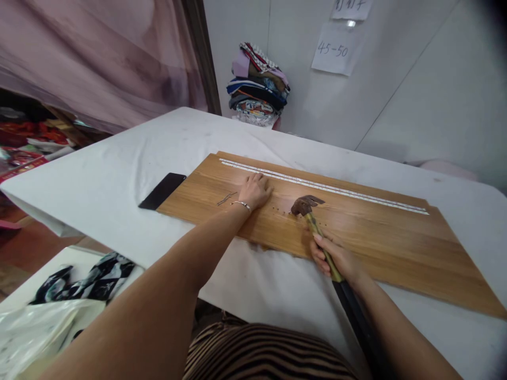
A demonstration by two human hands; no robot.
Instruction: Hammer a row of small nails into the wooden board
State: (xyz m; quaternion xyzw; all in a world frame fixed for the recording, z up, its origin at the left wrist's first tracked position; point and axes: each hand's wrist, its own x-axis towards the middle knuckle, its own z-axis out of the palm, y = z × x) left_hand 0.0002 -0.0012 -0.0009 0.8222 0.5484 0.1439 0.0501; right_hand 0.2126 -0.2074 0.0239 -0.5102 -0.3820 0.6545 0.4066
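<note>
I grip the hammer [316,228] by its handle in my right hand [330,254], fingers curled closed around the yellowish part, with the thumb laid along it. The rusty, clawed head sits at the near-middle of the wooden board [376,237], above or against it; I cannot tell whether it touches. Small dark specks [278,209] lie in a row near the head, too small to make out clearly.

My left hand [255,191] is empty, palm down on the board, fingers open but close together, their tips reaching the near edge of the white marked strips [325,188] that run along the board's far side. A thin bracelet [241,204] circles that wrist. Beside the wrist, on the board, lie a few thin nails [226,198].

The board rests on a table with a white cloth [114,163]. A flat black piece [163,191] lies by the board's left end. Beyond the table, folded clothes [259,87] are stacked by the wall, where a paper [333,50] reads "45-50".
</note>
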